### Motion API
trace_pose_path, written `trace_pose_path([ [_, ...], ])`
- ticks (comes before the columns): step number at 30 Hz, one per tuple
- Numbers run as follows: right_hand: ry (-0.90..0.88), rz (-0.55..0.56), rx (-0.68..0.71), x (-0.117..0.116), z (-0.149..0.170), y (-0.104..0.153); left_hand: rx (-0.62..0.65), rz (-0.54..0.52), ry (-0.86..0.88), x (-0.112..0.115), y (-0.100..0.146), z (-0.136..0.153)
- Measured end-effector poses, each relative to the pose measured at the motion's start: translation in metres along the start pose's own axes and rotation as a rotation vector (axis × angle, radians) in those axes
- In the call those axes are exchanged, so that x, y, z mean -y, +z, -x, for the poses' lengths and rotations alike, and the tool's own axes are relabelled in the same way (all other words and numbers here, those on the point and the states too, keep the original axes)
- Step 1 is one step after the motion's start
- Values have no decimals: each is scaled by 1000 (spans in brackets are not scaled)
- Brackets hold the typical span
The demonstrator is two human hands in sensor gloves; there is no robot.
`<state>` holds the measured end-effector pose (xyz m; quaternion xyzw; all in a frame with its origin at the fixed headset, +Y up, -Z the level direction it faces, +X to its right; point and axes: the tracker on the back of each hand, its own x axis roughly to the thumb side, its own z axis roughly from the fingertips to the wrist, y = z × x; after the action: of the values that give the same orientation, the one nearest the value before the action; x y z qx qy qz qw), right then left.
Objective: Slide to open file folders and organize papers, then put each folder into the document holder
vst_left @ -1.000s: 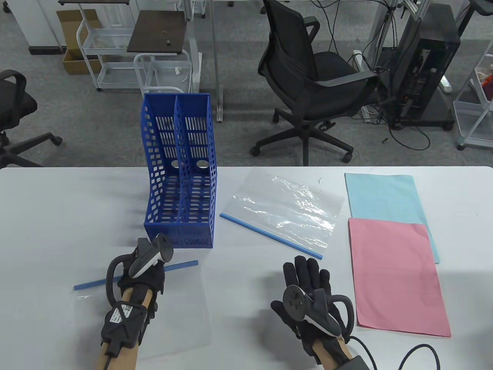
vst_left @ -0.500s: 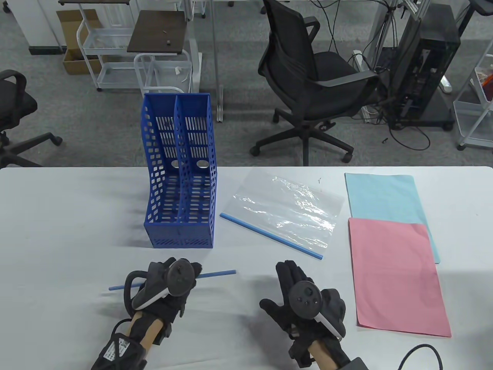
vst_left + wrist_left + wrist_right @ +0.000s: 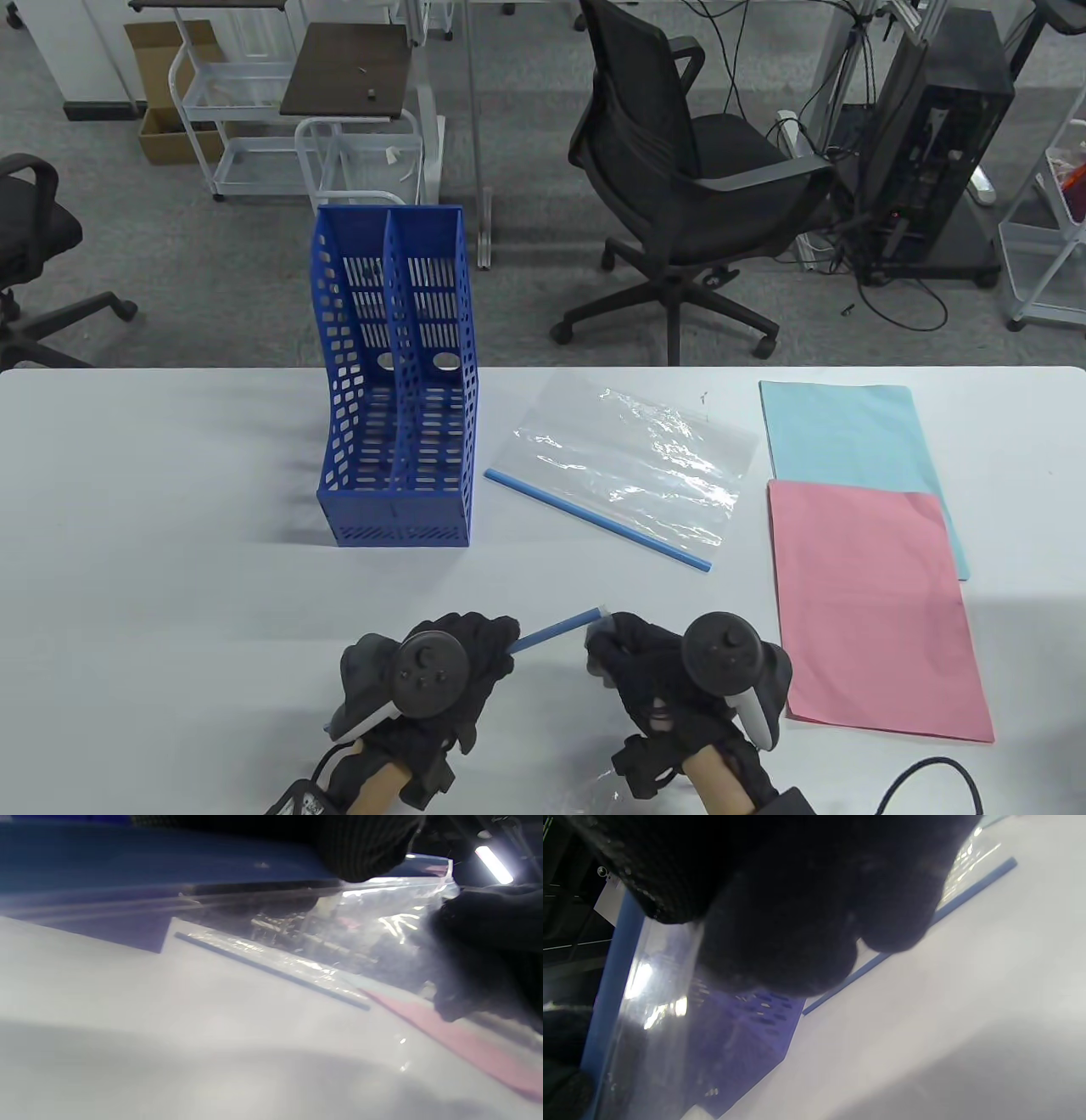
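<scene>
My left hand (image 3: 488,645) grips the blue slide bar (image 3: 556,632) of a clear folder, lifted off the table near the front edge. My right hand (image 3: 607,647) pinches the folder's clear corner (image 3: 599,613) at the bar's right end. In the right wrist view the bar (image 3: 613,984) and the clear sheet (image 3: 661,1035) hang under my fingers (image 3: 797,921). A second clear folder (image 3: 632,458) with its own blue bar (image 3: 594,518) lies flat mid-table. The blue document holder (image 3: 399,382) stands upright to the left of it, with nothing in its two slots.
A light blue sheet (image 3: 857,437) and a pink sheet (image 3: 874,611) lie at the right, the pink one overlapping the blue and close to my right hand. Behind the white table (image 3: 170,475) are office chairs, carts and a computer tower.
My left hand has carried the bar and folder from the front left toward the middle and raised them. My right hand turned, curled and took hold of the folder's corner.
</scene>
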<state>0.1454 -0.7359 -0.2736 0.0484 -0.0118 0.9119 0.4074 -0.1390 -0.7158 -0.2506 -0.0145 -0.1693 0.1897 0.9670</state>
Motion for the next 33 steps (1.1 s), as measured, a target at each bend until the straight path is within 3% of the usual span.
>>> trace_pose_path([
  [8, -71, 76, -51, 19, 14, -4, -87, 113, 27, -7, 7, 36],
  [15, -128, 183, -106, 48, 30, -4, -206, 189, -27, -27, 12, 67],
  [20, -120, 263, -155, 69, 39, -1, -417, 273, -64, -38, 20, 111],
  [22, -134, 283, -181, 75, 44, 1, -521, 282, 11, -38, 25, 135],
  [25, -145, 238, -199, 71, 47, -1, -639, 280, 89, -32, 28, 159],
  [33, -45, 145, -180, 51, 40, -7, -794, 258, 118, -15, 26, 189],
])
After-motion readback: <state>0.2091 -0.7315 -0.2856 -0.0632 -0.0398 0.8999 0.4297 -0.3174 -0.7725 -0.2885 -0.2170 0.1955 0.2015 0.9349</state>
